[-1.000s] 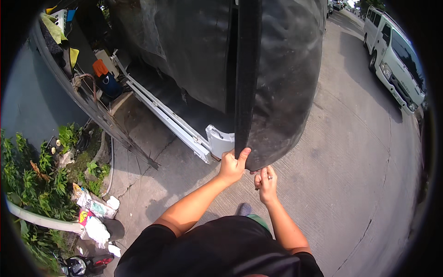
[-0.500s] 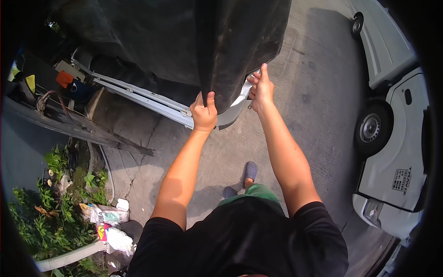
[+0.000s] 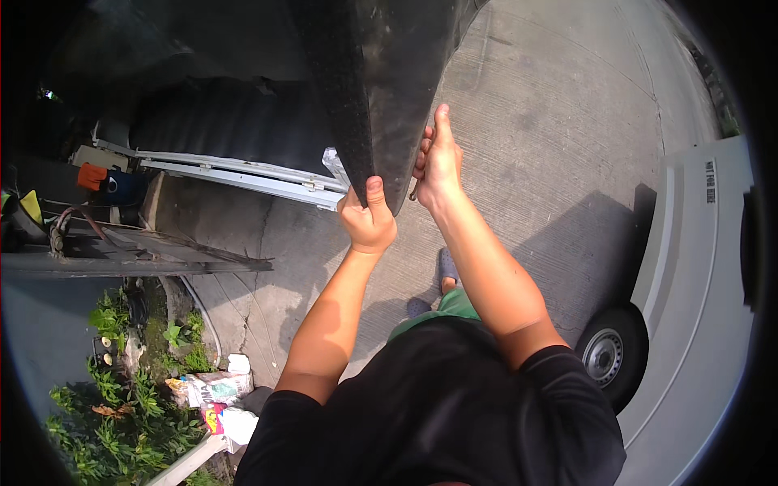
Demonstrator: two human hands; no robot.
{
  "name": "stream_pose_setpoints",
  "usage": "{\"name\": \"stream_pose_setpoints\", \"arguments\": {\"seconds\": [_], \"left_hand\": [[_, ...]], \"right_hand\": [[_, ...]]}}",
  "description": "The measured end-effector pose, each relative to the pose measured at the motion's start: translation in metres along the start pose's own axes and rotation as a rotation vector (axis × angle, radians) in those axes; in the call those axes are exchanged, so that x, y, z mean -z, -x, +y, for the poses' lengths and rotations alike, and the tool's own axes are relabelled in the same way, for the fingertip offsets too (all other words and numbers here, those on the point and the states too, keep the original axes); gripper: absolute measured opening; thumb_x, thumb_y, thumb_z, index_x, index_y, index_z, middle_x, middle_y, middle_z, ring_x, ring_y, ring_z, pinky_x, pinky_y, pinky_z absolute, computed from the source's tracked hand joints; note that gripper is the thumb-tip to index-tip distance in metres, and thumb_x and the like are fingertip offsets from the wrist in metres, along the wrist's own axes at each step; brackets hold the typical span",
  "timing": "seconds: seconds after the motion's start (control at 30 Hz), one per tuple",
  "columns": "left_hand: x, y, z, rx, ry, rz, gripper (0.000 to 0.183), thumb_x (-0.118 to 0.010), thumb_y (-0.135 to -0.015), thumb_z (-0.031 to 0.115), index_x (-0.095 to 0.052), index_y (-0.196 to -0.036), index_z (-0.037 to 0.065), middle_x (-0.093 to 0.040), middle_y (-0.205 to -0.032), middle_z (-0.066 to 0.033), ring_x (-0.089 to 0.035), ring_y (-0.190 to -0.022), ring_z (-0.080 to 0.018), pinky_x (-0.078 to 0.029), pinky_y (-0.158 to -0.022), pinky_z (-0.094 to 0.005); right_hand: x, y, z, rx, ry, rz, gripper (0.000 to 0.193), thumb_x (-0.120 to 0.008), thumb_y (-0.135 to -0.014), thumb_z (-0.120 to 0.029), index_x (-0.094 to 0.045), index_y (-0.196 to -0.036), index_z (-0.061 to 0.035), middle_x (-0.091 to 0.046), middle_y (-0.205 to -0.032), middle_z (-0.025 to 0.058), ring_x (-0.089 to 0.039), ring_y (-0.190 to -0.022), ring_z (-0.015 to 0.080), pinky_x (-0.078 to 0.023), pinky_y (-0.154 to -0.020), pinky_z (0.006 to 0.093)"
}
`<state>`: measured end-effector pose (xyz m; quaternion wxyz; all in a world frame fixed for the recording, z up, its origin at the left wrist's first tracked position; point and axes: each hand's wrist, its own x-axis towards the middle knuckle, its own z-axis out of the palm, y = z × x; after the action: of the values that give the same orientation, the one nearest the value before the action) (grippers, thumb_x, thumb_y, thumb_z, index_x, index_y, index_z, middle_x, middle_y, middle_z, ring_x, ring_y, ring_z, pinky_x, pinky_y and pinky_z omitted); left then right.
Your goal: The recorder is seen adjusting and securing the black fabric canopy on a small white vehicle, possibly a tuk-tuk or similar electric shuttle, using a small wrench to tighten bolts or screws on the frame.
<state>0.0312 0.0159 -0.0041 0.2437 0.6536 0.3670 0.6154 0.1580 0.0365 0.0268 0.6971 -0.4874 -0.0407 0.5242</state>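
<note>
A heavy black sheet, like a tarpaulin (image 3: 405,97), hangs down in front of me and narrows to a corner at its lower end. Around that corner my left hand (image 3: 369,217) is closed, thumb up on the near face. My right hand (image 3: 438,166) is at the sheet's right edge, slightly higher, with fingers curled against it and thumb pointing up. A small metal hook (image 3: 414,193) shows just below the right fingers; what it belongs to is hidden. Behind the sheet, white metal rails (image 3: 243,176) run along a dark, ribbed surface.
To the right stands a white vehicle (image 3: 689,324) with a black tyre (image 3: 613,356). At the left are a weathered beam (image 3: 162,257), an orange item (image 3: 92,176), leafy plants (image 3: 121,405) and crumpled packaging (image 3: 219,389). Concrete ground (image 3: 519,162) lies beneath.
The sheet's corner has come round and narrowed, with the rails and ribbed surface more exposed. My right hand has moved left, nearer my left hand. The view has turned.
</note>
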Motion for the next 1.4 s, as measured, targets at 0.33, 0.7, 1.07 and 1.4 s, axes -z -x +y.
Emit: {"name": "stream_pose_setpoints", "arguments": {"seconds": [0.33,0.7,1.07,1.4], "left_hand": [[0.032,-0.077,-0.085,-0.388,-0.382,0.003,0.05,-0.062,-0.1,0.035,-0.052,-0.069,-0.002,-0.054,-0.064,-0.0183,-0.057,-0.062,-0.0425,-0.044,-0.055,-0.0457],[0.014,-0.084,-0.098,-0.245,-0.168,-0.105,0.036,-0.058,-0.103,0.031,-0.066,-0.087,-0.001,-0.061,-0.067,-0.0153,-0.063,-0.058,-0.0371,-0.047,-0.054,-0.0372],[0.031,-0.079,-0.113,-0.266,0.1,-0.259,0.032,-0.062,-0.101,0.025,-0.065,-0.08,0.002,-0.064,-0.067,-0.0047,-0.059,-0.054,-0.0189,-0.041,-0.053,-0.0272],[0.013,-0.085,-0.137,-0.649,0.155,-0.032,0.028,-0.065,-0.096,0.022,-0.065,-0.078,0.001,-0.066,-0.071,-0.0034,-0.059,-0.061,-0.0116,-0.042,-0.056,-0.0235]], "right_hand": [[-0.01,-0.044,0.014,0.681,0.522,0.318,0.066,-0.053,-0.102,-0.054,-0.057,-0.064,0.0002,-0.059,-0.057,0.0089,-0.055,-0.055,0.0198,-0.043,-0.056,0.039],[0.008,-0.039,0.018,0.889,0.575,0.242,0.061,-0.048,-0.107,-0.045,-0.056,-0.069,0.002,-0.054,-0.056,0.0038,-0.048,-0.057,0.0103,-0.04,-0.054,0.0341],[0.031,-0.019,0.035,0.934,0.476,0.213,0.05,-0.038,-0.112,-0.032,-0.055,-0.074,-0.0046,-0.051,-0.064,-0.0056,-0.04,-0.056,0.0019,-0.031,-0.05,0.0224],[0.067,-0.053,0.071,1.747,1.189,0.649,0.015,-0.061,-0.1,-0.008,-0.067,-0.109,0.0034,-0.07,-0.1,0.014,-0.063,-0.088,0.0255,-0.046,-0.086,0.0381]]}}
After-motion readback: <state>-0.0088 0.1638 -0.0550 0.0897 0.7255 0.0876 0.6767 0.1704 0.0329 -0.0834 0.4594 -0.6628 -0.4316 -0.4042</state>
